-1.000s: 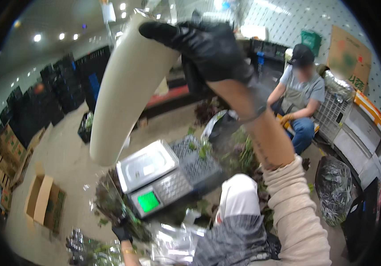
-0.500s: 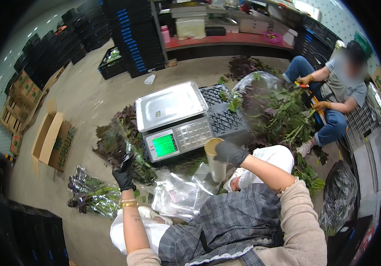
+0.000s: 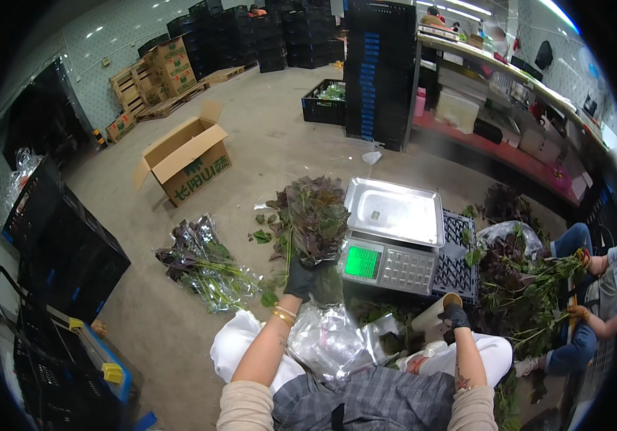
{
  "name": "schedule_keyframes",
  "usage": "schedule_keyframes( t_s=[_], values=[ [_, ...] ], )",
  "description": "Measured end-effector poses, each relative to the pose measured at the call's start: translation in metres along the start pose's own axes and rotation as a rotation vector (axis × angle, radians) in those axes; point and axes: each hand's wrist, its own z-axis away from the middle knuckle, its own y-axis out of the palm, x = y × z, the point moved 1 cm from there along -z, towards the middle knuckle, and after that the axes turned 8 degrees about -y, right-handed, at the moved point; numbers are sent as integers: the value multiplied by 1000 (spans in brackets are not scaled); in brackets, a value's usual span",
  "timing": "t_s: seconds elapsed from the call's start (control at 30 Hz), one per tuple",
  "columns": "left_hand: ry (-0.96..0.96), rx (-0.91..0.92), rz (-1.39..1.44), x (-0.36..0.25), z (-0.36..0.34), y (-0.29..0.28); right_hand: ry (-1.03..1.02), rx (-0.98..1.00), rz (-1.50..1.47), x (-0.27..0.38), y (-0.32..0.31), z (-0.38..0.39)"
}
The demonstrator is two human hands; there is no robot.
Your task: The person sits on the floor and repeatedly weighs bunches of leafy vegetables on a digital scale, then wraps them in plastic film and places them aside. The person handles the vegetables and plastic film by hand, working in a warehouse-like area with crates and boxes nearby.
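Note:
My left hand (image 3: 303, 279), in a black glove, is closed round the stems of a bunch of purple-green leafy greens (image 3: 313, 215), its leaves pointing away from me beside the scale. My right hand (image 3: 456, 317), also gloved in black, grips the rim of a pale tube (image 3: 430, 320) with a tan edge, tilted near my knee. Between my hands lie clear plastic bags (image 3: 330, 337). Just beyond stands a digital scale (image 3: 393, 262) with a lit green display and a bare metal pan (image 3: 395, 208). Wrapped greens (image 3: 208, 266) rest on the floor to the left.
An open cardboard box (image 3: 193, 161) stands at the far left of the greens. Stacked black crates (image 3: 373, 72) rise behind the scale; more crates (image 3: 64, 237) stand at left. On the right, a person (image 3: 603, 287) sits by a heap of greens (image 3: 524, 280).
The view has swung left. My left hand has the leafy bunch raised beside the scale. My right hand stays on the tube, which now leans more.

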Motion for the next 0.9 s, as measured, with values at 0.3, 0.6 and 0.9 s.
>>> schedule_keyframes(
  t_s=[0.3, 0.6, 0.9],
  values=[
    [-564, 140, 874, -22, 24, 57, -853, -493, -985, 219, -224, 41],
    [44, 299, -71, -164, 32, 68, -1004, -298, -1612, 286, -323, 90],
    [181, 176, -231, -194, 33, 95, -802, -95, -1676, 258, -300, 100]
  ],
)
